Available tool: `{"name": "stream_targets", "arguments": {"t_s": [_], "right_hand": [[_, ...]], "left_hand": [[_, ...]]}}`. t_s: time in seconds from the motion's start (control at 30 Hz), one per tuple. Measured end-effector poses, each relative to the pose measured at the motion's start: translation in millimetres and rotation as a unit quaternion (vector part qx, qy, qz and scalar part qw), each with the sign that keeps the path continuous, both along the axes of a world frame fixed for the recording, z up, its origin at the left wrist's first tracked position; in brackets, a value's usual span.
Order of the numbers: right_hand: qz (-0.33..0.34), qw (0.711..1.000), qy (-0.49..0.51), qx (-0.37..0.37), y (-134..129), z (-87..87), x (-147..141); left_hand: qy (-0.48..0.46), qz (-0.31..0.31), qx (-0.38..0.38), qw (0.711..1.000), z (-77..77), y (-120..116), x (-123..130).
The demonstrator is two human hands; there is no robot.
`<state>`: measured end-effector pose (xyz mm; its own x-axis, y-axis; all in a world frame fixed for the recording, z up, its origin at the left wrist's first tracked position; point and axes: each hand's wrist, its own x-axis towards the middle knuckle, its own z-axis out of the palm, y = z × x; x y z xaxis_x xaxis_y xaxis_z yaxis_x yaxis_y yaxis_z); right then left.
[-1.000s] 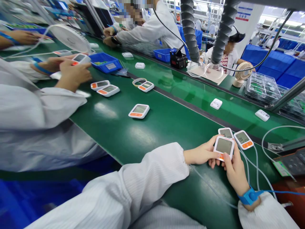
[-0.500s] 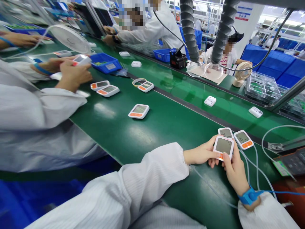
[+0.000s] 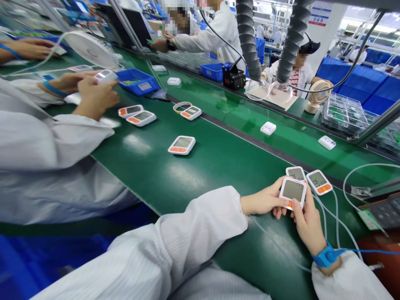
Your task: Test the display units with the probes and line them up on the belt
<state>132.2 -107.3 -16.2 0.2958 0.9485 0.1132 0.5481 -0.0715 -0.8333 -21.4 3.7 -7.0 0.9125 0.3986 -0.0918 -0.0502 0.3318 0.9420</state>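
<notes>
Green bench (image 3: 218,162); L hand (image 3: 269,201) & R hand (image 3: 308,221) curled round wht/orng LCD unit (image 3: 293,190).

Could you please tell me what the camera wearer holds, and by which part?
A white device: the left grip holds its left side, the right grip its right.

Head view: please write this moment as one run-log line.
left hand: holds white device; right hand: holds same device; another device: beyond hands, showing digits
</notes>
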Motion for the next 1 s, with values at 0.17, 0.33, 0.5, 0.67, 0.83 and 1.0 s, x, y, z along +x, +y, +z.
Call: {"name": "stream_targets", "arguments": {"t_s": [0.17, 0.33, 0.5, 0.67, 0.83, 1.0], "right_hand": [[0.004, 1.0, 0.006, -0.003, 0.1, 1.7, -0.2], [0.002, 1.0, 0.005, -0.005, 0.9, 1.1, -0.1], [0.003, 1.0, 0.009, -0.01, 0.6, 1.3, 0.3], [0.003, 1.0, 0.011, -0.007, 0.2, 1.2, 0.2], [0.007, 1.0, 0.01, -0.008, 0.6, 2.2, 0.1], [0.006, 1.0, 0.006, -0.006, 0.1, 2.0, 0.4]], "left_hand": [[-0.003, 0.002, 0.002, 1.0, -0.8, -0.4, -0.6], [0.001, 0.002, -0.001, 1.0, -0.8, -0.4, 0.0], [-0.002, 0.001, 0.0, 1.0, 0.0, -0.6, -0.3], [-0.004, 0.0, 0.004, 1.0, -0.9, -0.6, -0.5], [-0.006, 0.003, -0.002, 1.0, -1.7, -0.4, 0.0], [-0.006, 0.0, -0.001, 1.0, -3.5, 0.2, 0.6]]}}
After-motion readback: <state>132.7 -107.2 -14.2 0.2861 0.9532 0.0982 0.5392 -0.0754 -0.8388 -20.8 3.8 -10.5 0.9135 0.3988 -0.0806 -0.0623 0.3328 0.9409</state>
